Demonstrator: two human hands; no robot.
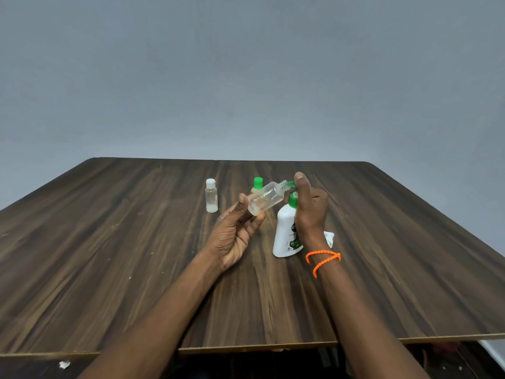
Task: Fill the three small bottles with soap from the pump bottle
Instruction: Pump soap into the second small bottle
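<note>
Dark wood table (136, 255), its near edge by the forearms. White pump bottle (285, 233) upright; right hand (311, 207) presses its green pump, fingers straight. Left hand (235, 233) grips an uncapped clear bottle (266, 199), tilted, mouth up-right at the spout, nearly empty. Two capped bottles stand behind: white-cap (211, 196), green-cap (257, 185)

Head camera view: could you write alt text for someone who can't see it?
A left hand tilts an uncapped clear small bottle to the nozzle of a white pump bottle, the right hand on its pump. Two capped small bottles, white-capped and green-capped, stand behind on a wooden table.
</note>
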